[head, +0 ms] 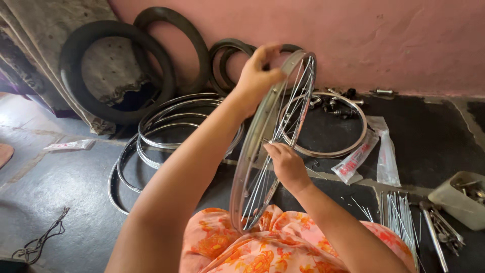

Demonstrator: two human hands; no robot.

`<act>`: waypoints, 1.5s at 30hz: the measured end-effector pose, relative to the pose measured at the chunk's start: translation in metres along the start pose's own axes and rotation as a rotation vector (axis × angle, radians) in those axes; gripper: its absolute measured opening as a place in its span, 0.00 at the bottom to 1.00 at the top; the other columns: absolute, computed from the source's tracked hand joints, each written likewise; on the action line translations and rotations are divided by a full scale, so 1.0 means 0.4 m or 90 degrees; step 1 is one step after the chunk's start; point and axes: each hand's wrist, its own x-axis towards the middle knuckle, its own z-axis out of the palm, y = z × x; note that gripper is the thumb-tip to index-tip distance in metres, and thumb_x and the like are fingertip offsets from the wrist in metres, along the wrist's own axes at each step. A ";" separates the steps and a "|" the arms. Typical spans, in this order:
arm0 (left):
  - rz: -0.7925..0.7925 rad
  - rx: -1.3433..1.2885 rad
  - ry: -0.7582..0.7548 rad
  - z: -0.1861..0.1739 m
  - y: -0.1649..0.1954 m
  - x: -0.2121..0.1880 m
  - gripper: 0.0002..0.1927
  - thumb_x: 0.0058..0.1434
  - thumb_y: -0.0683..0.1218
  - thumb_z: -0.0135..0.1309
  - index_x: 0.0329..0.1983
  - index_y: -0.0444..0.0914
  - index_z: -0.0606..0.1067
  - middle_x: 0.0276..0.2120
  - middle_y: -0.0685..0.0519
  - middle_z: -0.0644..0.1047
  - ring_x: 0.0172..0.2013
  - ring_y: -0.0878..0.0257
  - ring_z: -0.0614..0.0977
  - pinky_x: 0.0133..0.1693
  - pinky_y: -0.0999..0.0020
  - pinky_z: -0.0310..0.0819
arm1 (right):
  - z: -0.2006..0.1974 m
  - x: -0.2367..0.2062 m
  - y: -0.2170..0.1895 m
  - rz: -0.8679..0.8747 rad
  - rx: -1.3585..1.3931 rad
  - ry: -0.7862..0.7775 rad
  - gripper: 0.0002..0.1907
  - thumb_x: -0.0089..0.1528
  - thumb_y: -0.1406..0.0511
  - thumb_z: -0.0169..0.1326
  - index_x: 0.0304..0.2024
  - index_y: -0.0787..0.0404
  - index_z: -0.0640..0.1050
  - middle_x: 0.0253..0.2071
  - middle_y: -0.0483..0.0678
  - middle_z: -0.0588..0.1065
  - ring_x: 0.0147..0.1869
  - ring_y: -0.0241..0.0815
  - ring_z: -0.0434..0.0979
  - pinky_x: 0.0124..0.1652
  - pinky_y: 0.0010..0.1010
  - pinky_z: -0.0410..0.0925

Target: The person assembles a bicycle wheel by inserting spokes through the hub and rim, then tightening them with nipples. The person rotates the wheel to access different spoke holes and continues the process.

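- The left arm reached forward and up; the left hand (256, 77) closed its fingers over the top of the wheel rim (252, 151).
- The right hand (285, 164) sat lower, beside the rim's middle, fingertips pinched at the spokes, wrist bent.

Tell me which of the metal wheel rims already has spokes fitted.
Only the rim held upright between the left hand and right hand. The stacked rims and the single rim lie flat, bare.

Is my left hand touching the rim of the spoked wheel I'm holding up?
Touching. The head view shows the left hand with its fingers curled over the top edge of the spoked wheel rim, no gap between them.
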 end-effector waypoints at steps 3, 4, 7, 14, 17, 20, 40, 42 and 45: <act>0.076 0.166 0.011 -0.024 0.005 -0.177 0.40 0.54 0.43 0.64 0.71 0.36 0.65 0.63 0.43 0.74 0.65 0.54 0.74 0.66 0.60 0.66 | 0.029 -0.018 0.031 0.013 -0.012 0.019 0.15 0.63 0.72 0.49 0.51 0.59 0.77 0.51 0.51 0.79 0.56 0.52 0.79 0.53 0.38 0.72; 0.030 0.168 0.031 -0.033 0.009 -0.253 0.43 0.52 0.44 0.64 0.72 0.38 0.63 0.63 0.44 0.73 0.63 0.55 0.75 0.64 0.61 0.69 | 0.033 -0.020 0.039 0.018 -0.009 0.015 0.14 0.63 0.72 0.49 0.51 0.60 0.77 0.51 0.51 0.79 0.55 0.53 0.79 0.53 0.39 0.72; 0.100 0.304 0.123 -0.021 0.008 -0.483 0.51 0.48 0.43 0.69 0.73 0.35 0.57 0.65 0.41 0.68 0.65 0.51 0.71 0.64 0.58 0.64 | 0.039 -0.029 0.050 0.031 -0.010 -0.009 0.15 0.62 0.73 0.49 0.51 0.60 0.77 0.51 0.51 0.79 0.54 0.53 0.79 0.52 0.40 0.72; -0.106 0.193 0.089 -0.032 -0.024 -0.559 0.33 0.52 0.32 0.51 0.64 0.36 0.68 0.51 0.49 0.81 0.50 0.60 0.83 0.53 0.68 0.76 | -0.008 -0.013 0.093 -0.001 0.074 -0.065 0.13 0.63 0.72 0.51 0.49 0.60 0.79 0.49 0.52 0.80 0.53 0.53 0.80 0.51 0.38 0.73; -0.087 0.045 0.039 -0.069 -0.042 -0.470 0.31 0.48 0.29 0.47 0.59 0.34 0.69 0.51 0.49 0.81 0.53 0.61 0.81 0.53 0.69 0.76 | -0.028 0.026 0.175 0.070 0.183 -0.158 0.12 0.64 0.70 0.54 0.49 0.60 0.80 0.46 0.52 0.81 0.50 0.48 0.82 0.49 0.33 0.74; -0.128 0.025 -0.005 -0.102 -0.048 -0.369 0.30 0.48 0.29 0.47 0.57 0.35 0.69 0.49 0.48 0.81 0.51 0.60 0.82 0.46 0.70 0.78 | -0.026 0.041 0.256 0.206 0.344 -0.241 0.12 0.64 0.73 0.53 0.50 0.64 0.80 0.44 0.50 0.83 0.50 0.41 0.84 0.50 0.29 0.74; -0.096 0.362 -0.276 -0.053 -0.045 0.049 0.20 0.57 0.34 0.51 0.53 0.38 0.74 0.42 0.54 0.84 0.43 0.63 0.83 0.44 0.70 0.76 | 0.040 -0.184 0.154 -0.387 -0.551 -0.216 0.20 0.57 0.62 0.49 0.48 0.61 0.81 0.55 0.52 0.76 0.65 0.49 0.70 0.70 0.48 0.49; -0.190 0.400 -0.254 -0.040 -0.026 0.050 0.27 0.52 0.32 0.46 0.56 0.42 0.73 0.42 0.56 0.83 0.40 0.60 0.82 0.42 0.67 0.76 | 0.054 -0.161 0.176 -0.406 -0.603 -0.251 0.20 0.56 0.61 0.49 0.46 0.61 0.83 0.52 0.53 0.77 0.61 0.49 0.72 0.69 0.48 0.49; -0.134 0.378 -0.250 -0.026 0.002 0.042 0.34 0.47 0.32 0.46 0.59 0.46 0.72 0.42 0.56 0.84 0.44 0.61 0.83 0.46 0.66 0.75 | 0.069 -0.123 0.191 -0.411 -0.597 -0.303 0.16 0.57 0.62 0.50 0.40 0.61 0.84 0.46 0.53 0.79 0.55 0.49 0.75 0.67 0.47 0.54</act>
